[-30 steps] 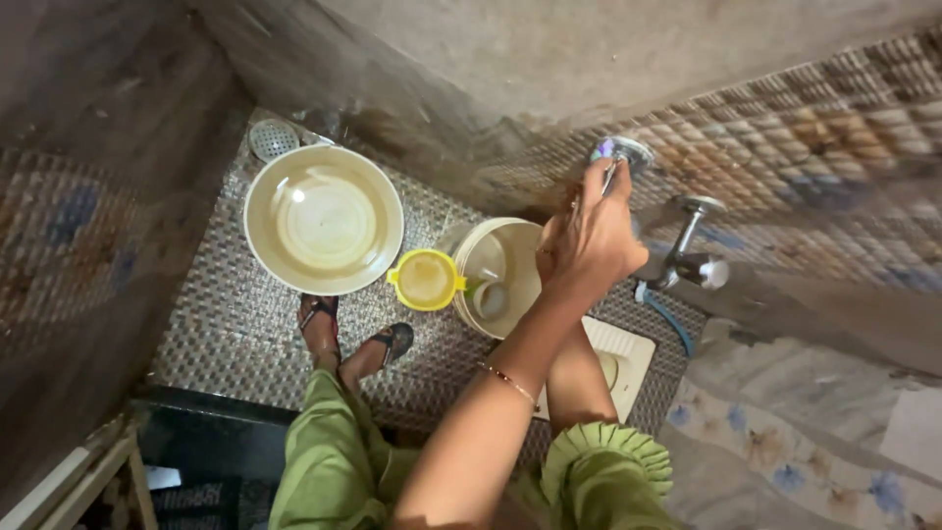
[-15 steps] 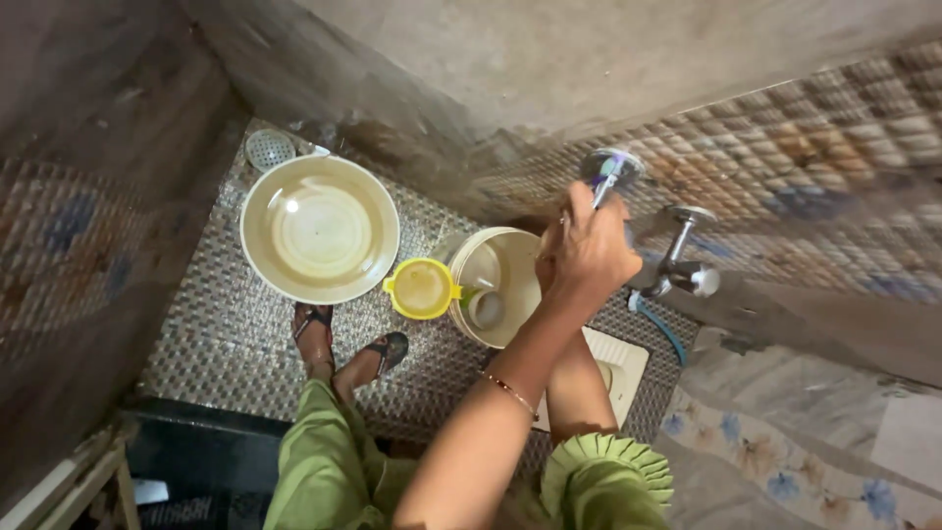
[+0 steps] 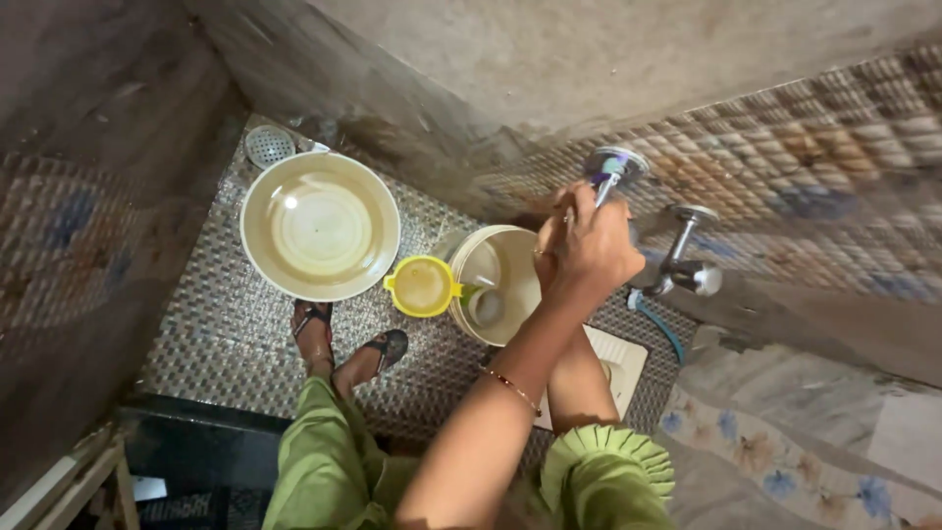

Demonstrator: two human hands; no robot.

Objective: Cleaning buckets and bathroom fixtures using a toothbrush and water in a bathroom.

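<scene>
Both hands (image 3: 581, 250) close their fingers around the wall tap (image 3: 613, 167), with the cream bucket (image 3: 496, 285) placed directly beneath to catch water.

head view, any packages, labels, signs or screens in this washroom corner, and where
None show: no package, label, sign or screen.
What stands here is plain ware: a cream basin on the tiled floor, a yellow mug beside a cream bucket, and two metal wall taps, one under a hand, one to its right.
</scene>
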